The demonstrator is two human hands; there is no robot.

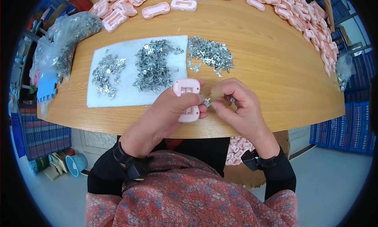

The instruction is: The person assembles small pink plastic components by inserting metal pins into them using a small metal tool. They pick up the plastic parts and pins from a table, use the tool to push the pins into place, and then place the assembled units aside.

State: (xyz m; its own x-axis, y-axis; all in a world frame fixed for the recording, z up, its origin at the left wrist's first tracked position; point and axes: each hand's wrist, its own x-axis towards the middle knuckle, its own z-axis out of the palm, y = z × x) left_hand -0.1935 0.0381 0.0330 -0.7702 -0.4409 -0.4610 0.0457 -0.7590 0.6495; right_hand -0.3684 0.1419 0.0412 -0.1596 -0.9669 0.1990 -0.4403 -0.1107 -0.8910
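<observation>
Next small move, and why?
Probably ease the small metal piece toward the pink casing: the left hand holds the casing hollow side showing, and the piece sits right beside it, at the right hand's fingertips.

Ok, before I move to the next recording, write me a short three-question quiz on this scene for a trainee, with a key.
1. Which of the person's hands grips the pink case?
2. True or false: a pile of small metal pieces lies directly on the wooden table, to the right of the white pad.
3. Where is the light-blue basket?
A. On the white pad
B. Down low, to the person's left
C. Down low, to the person's right

Key:
1. The left hand.
2. True.
3. B.
</observation>
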